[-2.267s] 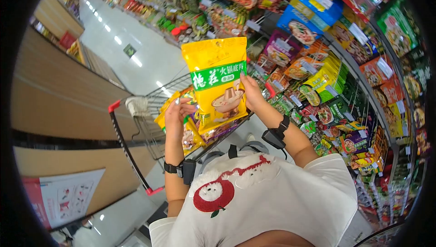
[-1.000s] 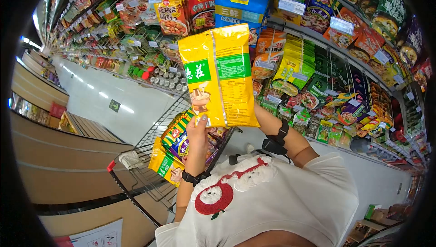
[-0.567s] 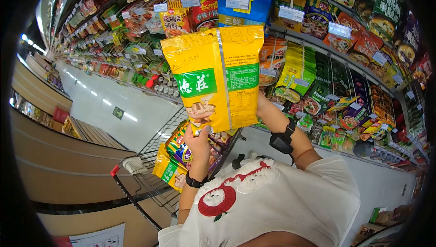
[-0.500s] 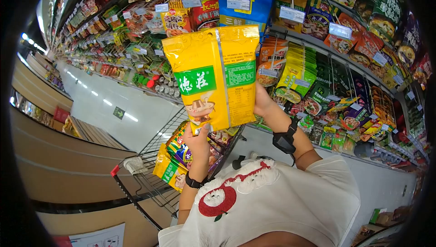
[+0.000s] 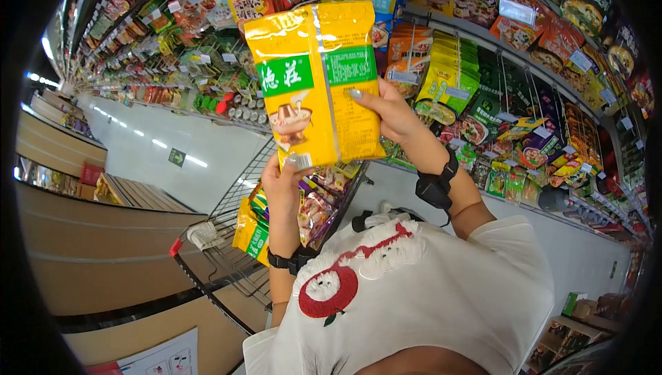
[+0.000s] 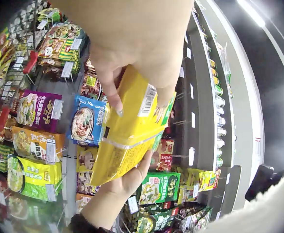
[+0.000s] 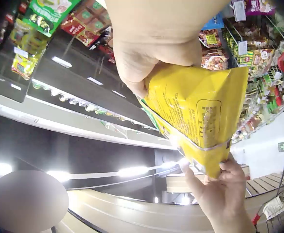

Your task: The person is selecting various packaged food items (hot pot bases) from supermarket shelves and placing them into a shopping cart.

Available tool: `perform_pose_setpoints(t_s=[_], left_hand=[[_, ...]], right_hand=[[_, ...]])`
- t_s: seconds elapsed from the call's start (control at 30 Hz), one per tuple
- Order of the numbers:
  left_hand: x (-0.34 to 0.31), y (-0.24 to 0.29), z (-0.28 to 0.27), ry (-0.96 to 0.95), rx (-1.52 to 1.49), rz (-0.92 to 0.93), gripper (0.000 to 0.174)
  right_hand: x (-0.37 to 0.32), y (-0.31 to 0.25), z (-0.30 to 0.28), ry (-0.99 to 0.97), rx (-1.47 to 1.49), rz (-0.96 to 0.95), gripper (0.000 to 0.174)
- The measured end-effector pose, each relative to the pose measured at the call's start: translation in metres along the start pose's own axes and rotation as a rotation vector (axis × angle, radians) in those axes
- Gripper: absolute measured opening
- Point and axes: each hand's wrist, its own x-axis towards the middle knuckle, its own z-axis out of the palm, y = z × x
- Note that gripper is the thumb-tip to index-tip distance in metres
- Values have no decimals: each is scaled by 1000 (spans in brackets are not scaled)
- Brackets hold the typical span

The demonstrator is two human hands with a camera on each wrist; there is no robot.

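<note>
A yellow hotpot soup base packet (image 5: 296, 116) with a green band is held up in front of the chest, its back seam and small print facing the head camera. My left hand (image 5: 281, 185) pinches its lower left corner, the thumb on the printed back. My right hand (image 5: 400, 116) grips the right edge with the thumb lying across the text; its other fingers are hidden behind the packet. In the left wrist view, the left hand (image 6: 137, 53) has its fingers at the barcode end. The right wrist view shows the right hand (image 7: 156, 48) on the packet's side.
Below the packet stands a wire shopping cart (image 5: 238, 195) holding several packets, among them a yellow one (image 5: 252, 233). Shelves of hanging seasoning packets (image 5: 448, 85) fill the back and right. A pale aisle floor (image 5: 148, 130) runs off at left beside a wooden display (image 5: 138, 237).
The packet has been turned from its front to its back. Since half a second ago it has risen slightly, and my right thumb has come onto its printed face.
</note>
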Motion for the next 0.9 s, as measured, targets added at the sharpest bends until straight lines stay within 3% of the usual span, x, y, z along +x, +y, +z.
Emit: perform_pose_setpoints(t_s=[0.1, 0.23, 0.37, 0.47, 0.6, 0.9], left_hand=[[0, 9, -1, -46, -104, -46, 36], [-3, 18, -3, -128, -134, -89, 33], [-2, 20, -3, -142, -39, -132, 29], [0, 1, -14, -135, 183, -2, 30], [-1, 3, -7, -122, 169, 14, 35], [-1, 0, -20, -265, 223, 95, 47]], right_hand=[[3, 2, -6, 26, 71, 44, 27], [4, 4, -8, 51, 154, 79, 28], [3, 5, -10, 6, 25, 82, 31], [-3, 5, 1, 8, -46, -42, 34], [-6, 10, 2, -22, -222, -105, 35], [-7, 14, 6, -48, -202, -90, 35]])
